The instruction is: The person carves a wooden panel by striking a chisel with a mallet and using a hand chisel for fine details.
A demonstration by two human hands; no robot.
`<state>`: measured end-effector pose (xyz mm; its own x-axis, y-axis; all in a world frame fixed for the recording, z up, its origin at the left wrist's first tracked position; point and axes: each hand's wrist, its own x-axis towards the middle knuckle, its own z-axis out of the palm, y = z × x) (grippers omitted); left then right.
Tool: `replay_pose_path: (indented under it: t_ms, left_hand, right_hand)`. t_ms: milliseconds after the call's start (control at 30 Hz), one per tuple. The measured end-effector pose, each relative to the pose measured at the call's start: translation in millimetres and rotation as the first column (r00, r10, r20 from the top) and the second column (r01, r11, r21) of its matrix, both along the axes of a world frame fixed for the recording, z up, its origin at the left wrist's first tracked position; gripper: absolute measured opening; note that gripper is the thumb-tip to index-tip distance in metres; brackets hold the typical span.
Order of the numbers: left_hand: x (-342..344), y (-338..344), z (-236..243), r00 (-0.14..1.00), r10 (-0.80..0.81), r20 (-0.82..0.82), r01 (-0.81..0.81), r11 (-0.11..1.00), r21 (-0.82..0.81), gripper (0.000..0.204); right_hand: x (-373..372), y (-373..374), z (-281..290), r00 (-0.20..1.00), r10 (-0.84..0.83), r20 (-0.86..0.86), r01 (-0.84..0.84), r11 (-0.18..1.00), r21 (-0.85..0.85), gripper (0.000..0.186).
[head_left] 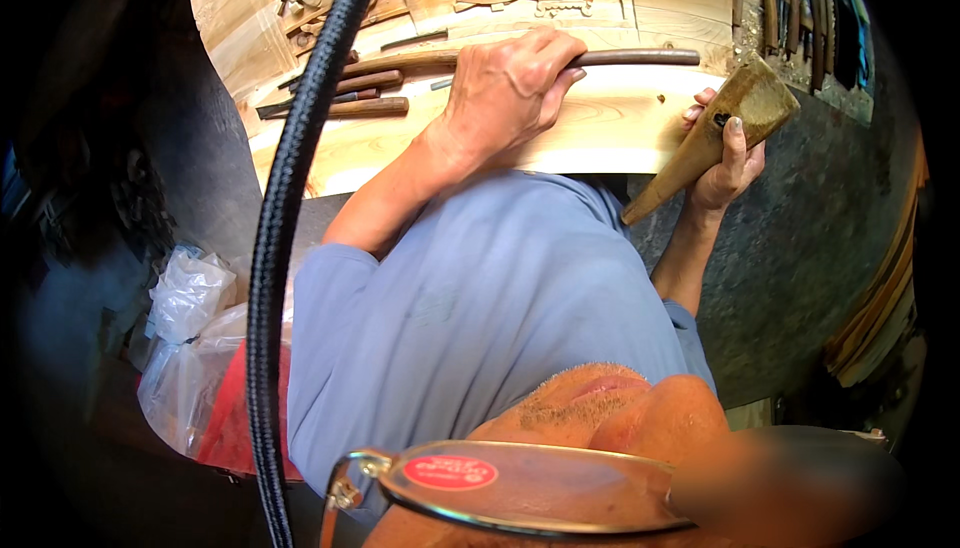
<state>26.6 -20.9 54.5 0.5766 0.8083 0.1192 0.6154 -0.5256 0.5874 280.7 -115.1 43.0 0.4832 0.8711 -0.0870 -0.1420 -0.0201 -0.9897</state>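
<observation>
My left hand (510, 83) is closed around a wood-carving chisel, its dark wooden handle (645, 57) sticking out to the right; the working end cannot be made out. Beneath it lies a pale carved wooden panel (590, 133), with relief figures and a round frame cut into its far part. To the right, past the panel's edge, my right hand (735, 168) grips a worn wooden mallet (745, 113). Its thick head points up and right, and its tapered handle slants down toward my shirt. Mallet and chisel are apart.
Several wooden-handled chisels (375, 106) lie on the panel left of my left hand. More carving tools (790, 8) stand in a row at the far right. A black braided cable (290, 188) crosses the view on the left. Plastic bags (195, 298) sit at the lower left.
</observation>
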Motion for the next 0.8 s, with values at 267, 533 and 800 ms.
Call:
replay_pose_path:
  t_ms: [267,533,800]
  left_hand:
    - [12,20,-1,1.0,0.021,-0.021,-0.017,0.984,0.178,0.012]
    - [25,22,-25,0.971,-0.181,0.153,0.17,0.982,0.082,0.022]
    - [24,13,-8,0.969,-0.051,0.242,0.039,0.998,0.055,0.029]
  right_hand:
    - [5,2,0,1.0,0.018,0.018,-0.018,0.999,-0.031,0.039]
    - [11,0,4,1.0,-0.017,-0.013,0.016,0.999,-0.034,0.041]
    - [15,-2,1,1.0,0.01,-0.008,-0.009,1.0,0.016,0.047]
